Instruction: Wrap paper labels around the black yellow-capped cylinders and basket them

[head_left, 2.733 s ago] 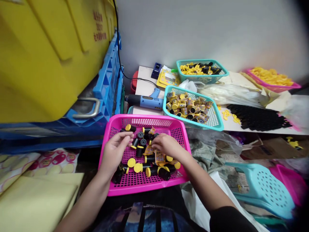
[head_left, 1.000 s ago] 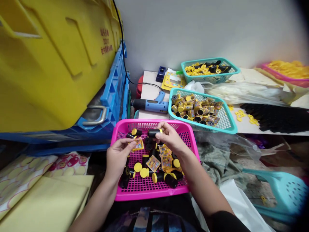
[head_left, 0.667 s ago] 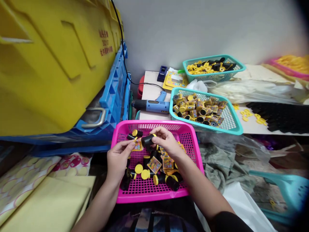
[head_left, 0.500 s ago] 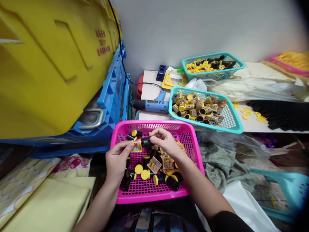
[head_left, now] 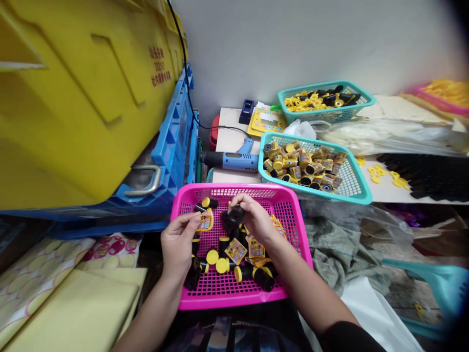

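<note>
Above a pink mesh basket (head_left: 305, 244), my left hand (head_left: 178, 239) pinches a small printed yellow label sleeve (head_left: 205, 220) between thumb and fingers. My right hand (head_left: 254, 217) is closed around a small black cylinder (head_left: 234, 217), its round end turned toward me. A short gap separates the sleeve from the cylinder. Beneath my hands lie several black cylinders with yellow caps (head_left: 244, 273). Flat printed labels (head_left: 235, 251) are scattered among them. My right fingers partly cover the held cylinder.
A turquoise basket (head_left: 361, 183) of labelled cylinders stands beyond the pink one, with a blue heat gun (head_left: 234, 160) at its left. Behind it another turquoise basket (head_left: 326, 116) holds yellow and black parts. Stacked yellow and blue crates (head_left: 172, 132) rise on the left.
The label sleeve and the black cylinder, end to end before, are now apart. My right hand has turned the cylinder so its end faces me. My left hand keeps its pinch.
</note>
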{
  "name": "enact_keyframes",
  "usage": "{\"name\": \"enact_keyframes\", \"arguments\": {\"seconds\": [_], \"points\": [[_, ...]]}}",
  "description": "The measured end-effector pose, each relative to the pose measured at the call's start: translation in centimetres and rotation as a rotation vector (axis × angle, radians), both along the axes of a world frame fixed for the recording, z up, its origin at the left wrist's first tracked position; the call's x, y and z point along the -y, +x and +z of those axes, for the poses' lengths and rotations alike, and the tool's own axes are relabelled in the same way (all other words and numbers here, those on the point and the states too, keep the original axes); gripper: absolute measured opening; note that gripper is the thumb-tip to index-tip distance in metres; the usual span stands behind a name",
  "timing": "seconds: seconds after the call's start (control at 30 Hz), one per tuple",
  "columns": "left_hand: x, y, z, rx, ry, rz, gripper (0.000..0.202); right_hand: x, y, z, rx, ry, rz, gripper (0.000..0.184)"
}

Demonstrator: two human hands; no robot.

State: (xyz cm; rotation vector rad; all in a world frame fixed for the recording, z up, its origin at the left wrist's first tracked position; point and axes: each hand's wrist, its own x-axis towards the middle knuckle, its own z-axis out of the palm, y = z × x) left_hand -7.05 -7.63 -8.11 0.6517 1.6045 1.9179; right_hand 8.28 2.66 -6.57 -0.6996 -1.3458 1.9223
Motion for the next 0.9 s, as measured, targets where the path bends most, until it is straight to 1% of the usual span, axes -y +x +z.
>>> {"name": "enact_keyframes", "arguments": {"seconds": [0.07,0.1,0.17,0.27,0.33,0.4,0.53,0.6,0.67,0.73,0.8,0.9], "points": [[-0.1,0.2,0.1,0.013,-0.02,0.005,0.02,0.2,-0.3,-0.1,0.045,0.057,-0.006,0.026],[-0.1,0.3,0.3,-0.014,-0.029,0.012,0.019,0.5,-0.6,-0.2,0.084,0.096,0.011,0.028],[0.0,0.7,0.7,-0.133,-0.031,0.036,0.014,1.2,-1.3,-0.3,0.167,0.137,0.07,0.029],[0.2,1.3,1.5,-0.381,0.007,0.074,0.007,2.1,-2.1,-0.6,0.205,0.081,0.154,0.032],[0.3,1.4,1.7,-0.459,0.012,0.076,0.005,2.3,-2.4,-0.7,0.179,0.05,0.169,0.031],[0.2,1.2,1.7,-0.423,-0.018,0.055,0.004,2.2,-2.3,-0.8,0.178,0.048,0.156,0.036],[-0.1,0.6,0.9,-0.2,-0.074,0.024,0.011,1.6,-1.8,-0.7,0.244,0.079,0.153,0.046],[-0.2,0.3,0.5,-0.099,-0.083,0.036,0.016,1.3,-1.6,-0.5,0.239,0.096,0.122,0.047],[-0.3,0.4,0.4,-0.048,-0.09,0.045,0.019,1.2,-1.6,-0.3,0.212,0.097,0.072,0.046],[-0.3,0.6,0.5,-0.062,-0.09,0.035,0.018,1.3,-1.8,-0.2,0.167,0.071,0.083,0.043],[-0.2,0.9,0.9,-0.122,-0.072,0.017,0.015,1.5,-2.1,-0.3,0.128,0.032,0.142,0.04],[-0.3,1.2,1.1,-0.174,-0.04,-0.008,0.012,1.9,-2.4,-0.8,0.177,0.022,0.161,0.041]]}}
